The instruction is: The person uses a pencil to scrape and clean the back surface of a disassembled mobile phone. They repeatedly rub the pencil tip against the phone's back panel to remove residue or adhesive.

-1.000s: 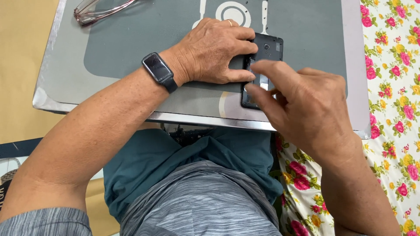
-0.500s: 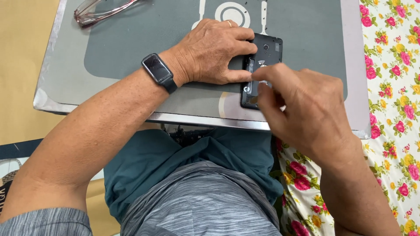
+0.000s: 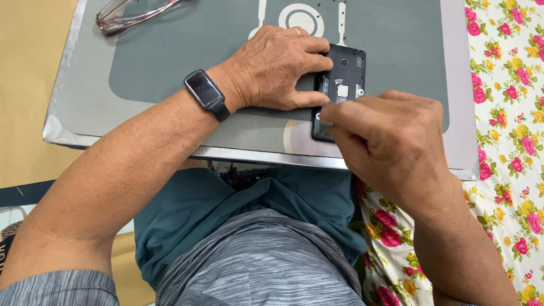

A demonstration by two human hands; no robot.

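A black phone (image 3: 345,71) with its back cover off lies on a grey work mat (image 3: 170,62), its inner parts showing. My left hand (image 3: 277,68), with a ring and a dark wristband on the wrist, presses the phone's left edge and holds it flat. My right hand (image 3: 391,141) hovers over the phone's near end with fingertips pinched together at its lower left corner. Whether something small sits between those fingertips is hidden.
The mat lies on a metal-edged table (image 3: 255,156). A pair of glasses (image 3: 133,12) rests at the far left of the mat. A flowered cloth (image 3: 510,85) covers the surface to the right. My lap in teal and grey clothing is below the table edge.
My right hand has shifted slightly left and its fingertips have pinched closer over the phone's near end. The left hand and phone stay where they were.
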